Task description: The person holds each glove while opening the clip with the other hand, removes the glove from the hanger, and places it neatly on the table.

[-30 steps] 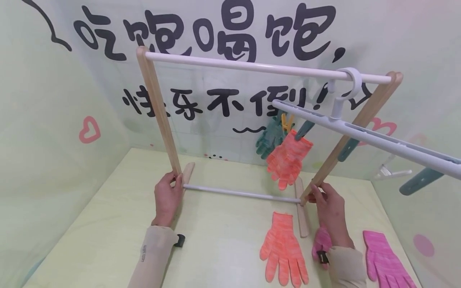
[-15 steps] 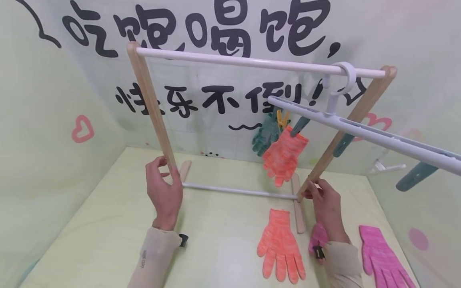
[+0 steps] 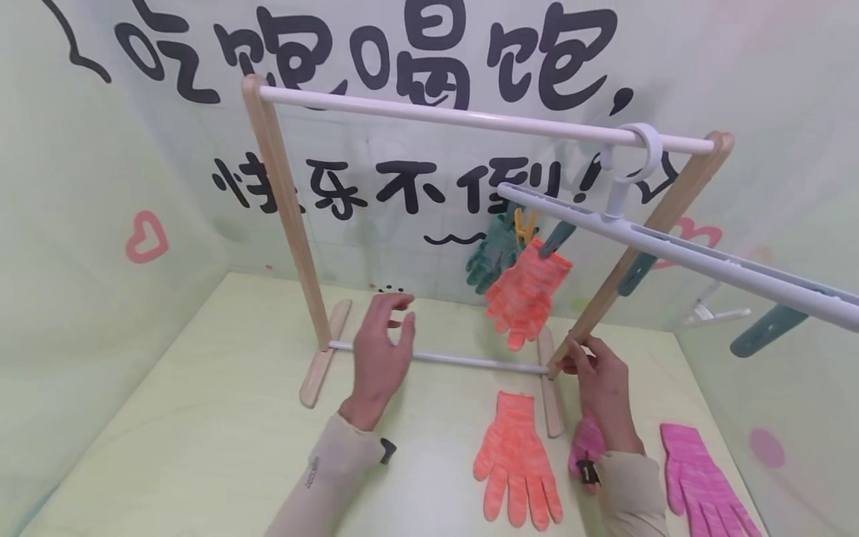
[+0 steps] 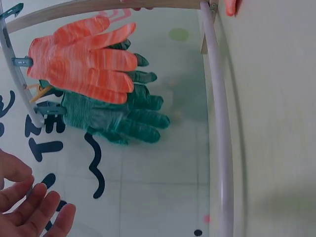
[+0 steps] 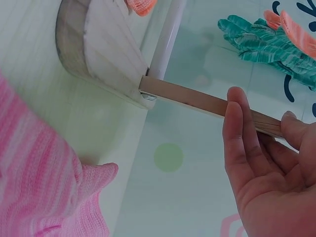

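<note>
A drying rack with wooden posts and white rods stands on the table; its right post is pinched near the base between thumb and fingers of my right hand. My left hand, fingers loosely bent and holding nothing, hovers by the lower rod, to the right of the left post. From the top rod hangs a grey clip hanger. Clipped to it are an orange glove and a green glove, both dangling fingers down in the head view.
Another orange glove lies flat in front of the rack. Pink gloves lie at the right, one beyond my forearm and one partly behind my wrist. A white wall with black writing closes off the back.
My left hand has let go of the left post and moved right, over the lower rod. My right hand keeps its hold on the right post. The head view has shifted slightly.
</note>
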A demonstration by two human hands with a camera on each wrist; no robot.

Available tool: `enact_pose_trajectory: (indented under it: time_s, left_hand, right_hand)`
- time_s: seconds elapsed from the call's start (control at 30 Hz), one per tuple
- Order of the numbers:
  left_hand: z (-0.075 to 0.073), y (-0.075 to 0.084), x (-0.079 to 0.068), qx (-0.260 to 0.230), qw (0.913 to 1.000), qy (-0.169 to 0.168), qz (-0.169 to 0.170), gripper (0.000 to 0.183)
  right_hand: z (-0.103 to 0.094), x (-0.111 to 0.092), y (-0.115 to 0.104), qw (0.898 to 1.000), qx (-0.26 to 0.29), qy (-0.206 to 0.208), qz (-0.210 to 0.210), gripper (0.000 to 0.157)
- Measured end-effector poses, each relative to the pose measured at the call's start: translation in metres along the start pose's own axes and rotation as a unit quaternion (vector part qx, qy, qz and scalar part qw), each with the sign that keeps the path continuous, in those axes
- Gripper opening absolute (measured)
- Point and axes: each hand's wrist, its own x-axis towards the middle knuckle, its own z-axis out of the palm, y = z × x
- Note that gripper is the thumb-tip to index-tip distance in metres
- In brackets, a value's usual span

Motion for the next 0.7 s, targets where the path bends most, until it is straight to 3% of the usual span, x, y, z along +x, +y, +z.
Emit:
enact_pose_trajectory:
  time_s: [0.27, 0.53, 0.7]
  left_hand:
    - [0.034, 0.03, 0.018, -0.004, 0.9971, -0.075, 0.0, 0.029]
    - [0.064, 0.046, 0.03, 0.023, 0.9894, -0.142, -0.017, 0.04]
    - [0.079, 0.055, 0.037, 0.012, 0.986, -0.165, -0.019, 0.049]
  right_hand:
    - [-0.002, 0.002, -0.002, 1.0, -0.02, -0.003, 0.014, 0.039]
    - [0.001, 0.0, -0.004, 0.999, -0.039, -0.012, 0.029, 0.04]
    - [0.0, -0.001, -0.004, 0.999, -0.041, -0.013, 0.032, 0.039]
